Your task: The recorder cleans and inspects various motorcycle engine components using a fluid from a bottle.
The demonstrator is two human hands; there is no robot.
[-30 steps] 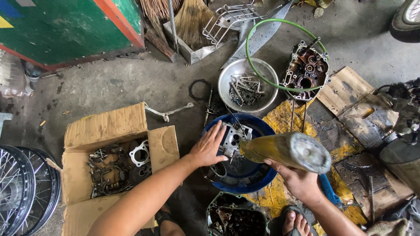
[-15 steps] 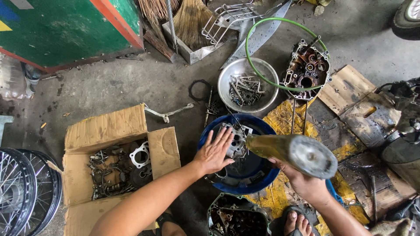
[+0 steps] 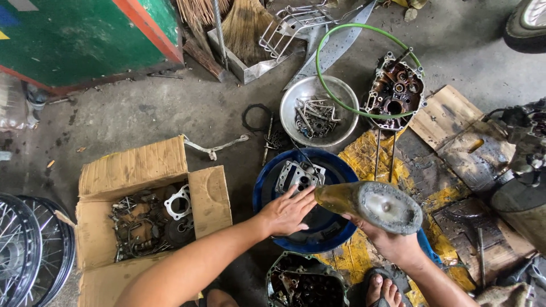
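Far left of the fingers lean spoked wheels (image 3: 25, 250), then an open cardboard box (image 3: 136, 170) of greasy metal parts. The left hand (image 3: 287, 211) lies flat in the blue basin (image 3: 267, 182), fingers (image 3: 304, 196) spread apart, their tips touching the grey engine part (image 3: 296, 176) that sits in the basin. Just right of those fingertips, the right hand (image 3: 392, 241) has its fingers clamped around a dirty plastic bottle (image 3: 369, 204), tipped toward the basin. Beyond the fingers stand a metal bowl (image 3: 296, 94) of bolts and an engine case (image 3: 395, 91).
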